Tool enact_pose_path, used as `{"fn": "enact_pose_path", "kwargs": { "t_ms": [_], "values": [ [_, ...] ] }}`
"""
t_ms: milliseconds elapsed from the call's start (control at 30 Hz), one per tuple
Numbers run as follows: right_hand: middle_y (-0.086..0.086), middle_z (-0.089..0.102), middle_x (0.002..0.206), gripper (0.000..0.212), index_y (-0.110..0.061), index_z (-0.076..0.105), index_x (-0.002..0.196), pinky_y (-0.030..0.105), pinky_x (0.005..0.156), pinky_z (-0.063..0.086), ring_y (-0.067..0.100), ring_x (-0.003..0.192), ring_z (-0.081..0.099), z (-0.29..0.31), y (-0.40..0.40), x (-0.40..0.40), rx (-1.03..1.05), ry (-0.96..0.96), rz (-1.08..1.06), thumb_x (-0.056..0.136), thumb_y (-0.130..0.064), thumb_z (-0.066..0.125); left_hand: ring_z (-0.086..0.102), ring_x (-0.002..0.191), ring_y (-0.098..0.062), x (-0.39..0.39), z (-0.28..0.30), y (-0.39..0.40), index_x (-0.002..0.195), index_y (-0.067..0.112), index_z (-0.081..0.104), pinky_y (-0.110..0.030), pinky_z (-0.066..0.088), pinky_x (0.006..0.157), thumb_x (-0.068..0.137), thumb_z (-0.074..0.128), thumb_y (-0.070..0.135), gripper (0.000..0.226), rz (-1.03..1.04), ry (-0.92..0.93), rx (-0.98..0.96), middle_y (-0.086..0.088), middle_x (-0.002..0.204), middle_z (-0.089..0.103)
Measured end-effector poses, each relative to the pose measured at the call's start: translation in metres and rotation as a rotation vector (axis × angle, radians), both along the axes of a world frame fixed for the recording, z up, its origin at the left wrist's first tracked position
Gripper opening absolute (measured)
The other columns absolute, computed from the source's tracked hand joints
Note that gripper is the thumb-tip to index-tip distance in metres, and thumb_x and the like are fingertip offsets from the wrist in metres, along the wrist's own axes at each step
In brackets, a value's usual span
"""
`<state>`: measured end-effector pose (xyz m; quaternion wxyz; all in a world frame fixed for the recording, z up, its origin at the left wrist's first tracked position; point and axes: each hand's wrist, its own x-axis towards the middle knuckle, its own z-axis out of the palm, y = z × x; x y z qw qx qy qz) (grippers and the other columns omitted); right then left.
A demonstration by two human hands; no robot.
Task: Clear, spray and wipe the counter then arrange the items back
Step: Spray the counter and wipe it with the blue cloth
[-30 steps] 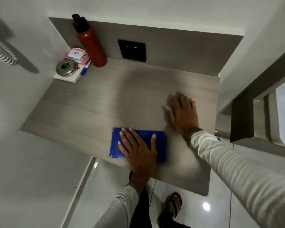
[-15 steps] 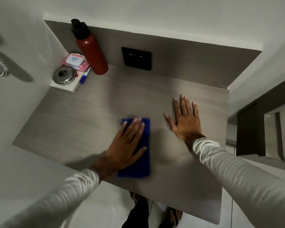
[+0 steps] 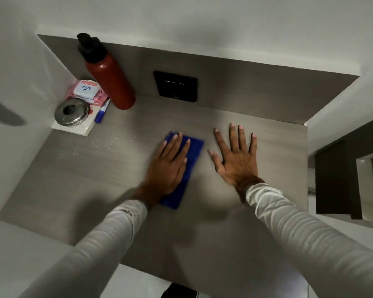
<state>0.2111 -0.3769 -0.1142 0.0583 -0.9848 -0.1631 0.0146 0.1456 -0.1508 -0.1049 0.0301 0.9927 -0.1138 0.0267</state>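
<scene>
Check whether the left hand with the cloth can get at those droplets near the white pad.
Probably yes. The left hand lies flat on the blue cloth, and only bare counter lies between it and the droplets. The white pad sits just behind them.

Viewpoint: head-worn, above the table (image 3: 224,117), close over both forearms.
Facing: steeply down and forward, toward the wall beyond the fingertips.
Framing: wide-angle (edges bend); floor shows below the wrists.
</scene>
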Motion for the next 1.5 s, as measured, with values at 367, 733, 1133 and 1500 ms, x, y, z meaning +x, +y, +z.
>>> {"fn": "enact_pose_path", "kwargs": {
  "t_ms": [367,733,1133,1500],
  "values": [
    [0.008,0.003,0.172,0.071,-0.037,0.006,0.161,0.063,0.123,0.009,0.031,0.159,0.003,-0.005,0.001,0.002,-0.041,-0.043,-0.017,0.099,-0.066,0.021,0.036,0.143,-0.035,0.083,0.013,0.021,0.149,0.013,0.039,-0.046,0.028,0.119,0.103,0.037,0.033,0.05,0.016,0.043,-0.109,-0.018,0.156,0.035],
    [0.006,0.006,0.172,0.072,-0.038,0.008,0.161,0.061,0.124,0.009,0.031,0.158,0.007,-0.005,0.002,0.002,-0.041,-0.027,-0.033,0.096,-0.069,0.014,0.016,0.153,-0.023,0.083,0.008,0.012,0.157,0.019,0.02,-0.042,0.013,0.125,0.105,0.019,0.042,0.057,-0.072,0.057,-0.019,-0.007,0.165,0.019],
    [0.011,0.002,0.171,0.077,-0.038,0.011,0.16,0.071,0.119,0.003,0.036,0.158,0.0,0.015,0.115,-0.016,0.013,0.061,0.016,0.094,-0.075,0.025,0.024,0.151,-0.023,-0.02,0.006,0.163,0.155,0.018,0.024,-0.043,0.023,0.122,0.104,0.021,0.041,0.057,0.231,0.048,-0.005,-0.007,0.164,0.023],
    [0.012,0.003,0.171,0.077,-0.04,0.009,0.16,0.071,0.118,0.002,0.034,0.158,0.0,0.013,0.21,-0.03,0.008,0.049,0.24,0.094,-0.076,0.023,0.023,0.151,-0.027,-0.12,0.011,0.272,0.155,0.017,0.025,-0.05,0.024,0.122,0.102,0.021,0.045,0.06,0.523,0.057,-0.115,-0.009,0.163,0.025]
  ]
}}
